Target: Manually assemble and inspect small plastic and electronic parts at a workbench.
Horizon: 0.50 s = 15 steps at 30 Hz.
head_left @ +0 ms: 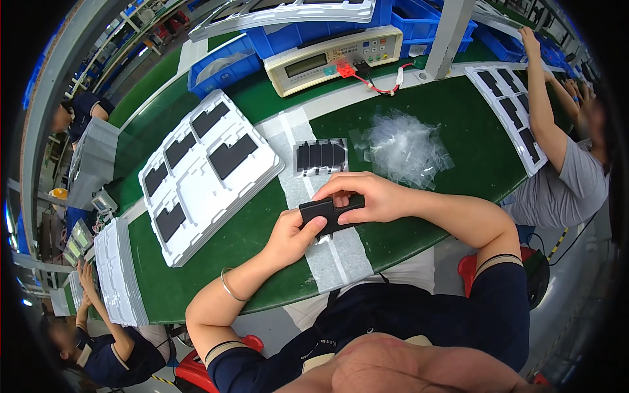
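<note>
while pinched, fingers (341, 190) around black slab (329, 213)

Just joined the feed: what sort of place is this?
Likely a factory assembly line: a green conveyor bench, white moulded trays of flat black parts, a beige bench tester, co-workers alongside.

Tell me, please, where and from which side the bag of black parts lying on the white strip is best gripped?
Probably by the clear near edge of the bag, coming from the person's side. It lies flat, the black parts fill its middle, and the bare film rim gives fingers a grip. Both hands are busy holding a black part.
</note>
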### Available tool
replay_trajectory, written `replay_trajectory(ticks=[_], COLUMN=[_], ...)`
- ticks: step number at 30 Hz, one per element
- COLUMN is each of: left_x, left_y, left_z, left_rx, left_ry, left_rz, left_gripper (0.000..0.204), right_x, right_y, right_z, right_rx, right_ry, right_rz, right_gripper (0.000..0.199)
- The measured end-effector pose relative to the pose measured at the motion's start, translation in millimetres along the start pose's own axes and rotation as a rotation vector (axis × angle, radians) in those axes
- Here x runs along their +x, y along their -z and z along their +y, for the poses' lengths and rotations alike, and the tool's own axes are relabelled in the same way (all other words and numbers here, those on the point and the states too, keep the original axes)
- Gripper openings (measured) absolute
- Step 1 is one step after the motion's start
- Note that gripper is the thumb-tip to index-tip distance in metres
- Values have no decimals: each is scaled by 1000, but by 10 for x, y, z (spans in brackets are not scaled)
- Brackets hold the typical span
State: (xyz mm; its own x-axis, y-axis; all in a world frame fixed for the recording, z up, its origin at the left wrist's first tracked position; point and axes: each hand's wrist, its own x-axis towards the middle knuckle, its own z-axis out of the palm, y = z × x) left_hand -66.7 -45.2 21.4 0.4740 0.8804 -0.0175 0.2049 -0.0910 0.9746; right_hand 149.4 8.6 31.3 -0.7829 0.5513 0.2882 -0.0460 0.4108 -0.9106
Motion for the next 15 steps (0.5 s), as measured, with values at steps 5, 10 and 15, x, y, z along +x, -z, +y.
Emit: replay_trajectory(ticks=[5, 10, 15], left_x=[0, 1, 0], left_y=[0, -9, -19], left_z=[15, -18, -25], left_rx=[-25, -24, -29], left_ry=[35, 21, 26], left_rz=[11, 26, 32], left_gripper=[25, 28, 28], right_x=[-11, -3, 0], right_y=[5, 0, 2], right_z=[7, -20, -32], right_rx=[-25, -33, -21], right_ry=[-19, -19, -25], right_rz=[8, 7, 6], right_gripper=[51, 50, 48])
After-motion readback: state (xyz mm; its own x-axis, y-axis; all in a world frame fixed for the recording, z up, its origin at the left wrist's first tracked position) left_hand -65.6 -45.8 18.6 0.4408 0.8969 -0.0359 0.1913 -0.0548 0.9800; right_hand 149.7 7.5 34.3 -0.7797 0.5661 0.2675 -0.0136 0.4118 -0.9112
